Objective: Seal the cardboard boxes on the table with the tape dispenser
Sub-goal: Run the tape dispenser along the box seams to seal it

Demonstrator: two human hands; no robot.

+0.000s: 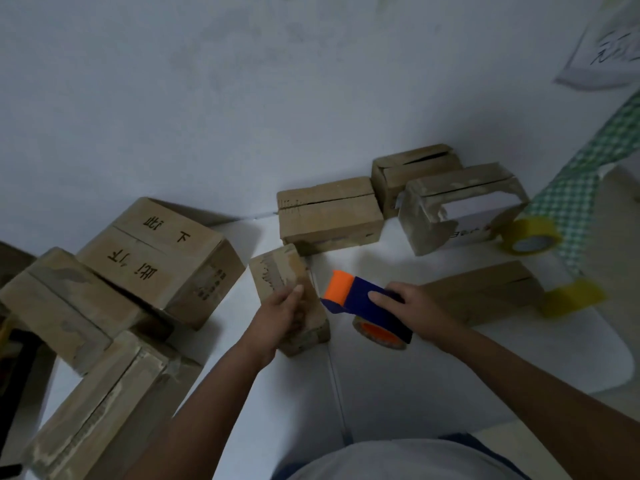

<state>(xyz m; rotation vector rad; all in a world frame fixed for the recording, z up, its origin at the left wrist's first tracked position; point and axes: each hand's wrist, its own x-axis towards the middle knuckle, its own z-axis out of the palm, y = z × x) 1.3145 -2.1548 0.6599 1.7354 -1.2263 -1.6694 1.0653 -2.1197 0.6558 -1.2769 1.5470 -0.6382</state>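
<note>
A small cardboard box point(277, 275) lies on the white table point(381, 386) in front of me. My left hand point(282, 315) grips its near end, fingers curled over the top. Just right of the box is the tape dispenser point(360, 299), blue with an orange roller and an orange-cored roll underneath. My right hand point(412, 303) holds its blue body from the right, thumb on top. The dispenser's orange front end is close to the box's right side; contact is unclear.
Several cardboard boxes lie around: a printed box point(162, 251) and stacked boxes point(59, 303) at the left, a long box point(100, 410) near left, more at the back point(329, 213), one behind my right hand point(485, 292). Yellow tape rolls point(530, 237) sit at right.
</note>
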